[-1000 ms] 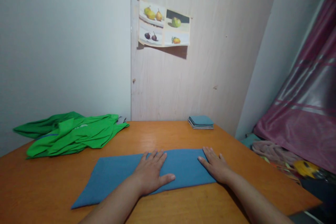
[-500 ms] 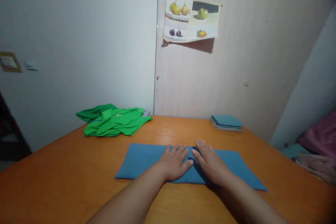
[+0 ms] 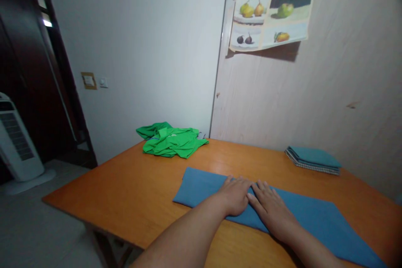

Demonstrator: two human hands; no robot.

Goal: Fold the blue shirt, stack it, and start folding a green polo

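A long blue cloth [image 3: 201, 186], folded into a strip, lies flat across the orange wooden table [image 3: 132, 188]. My left hand [image 3: 235, 194] rests palm down on the cloth near its middle, fingers stretched out. Right beside it, my right hand [image 3: 270, 209] lies flat on the same cloth, fingers spread, its thumb side touching the left hand. Neither hand holds anything.
A crumpled green shirt [image 3: 171, 140] lies at the table's far left corner. A small stack of folded cloths [image 3: 312, 160] sits at the far right by the wall. A fruit poster [image 3: 271, 21] hangs on the wall. A white fan heater [image 3: 15, 142] stands on the floor at left.
My right hand slid left along the cloth until it met the left hand. The camera turned left, so the cloth now runs off to the right and the doorway and heater appear.
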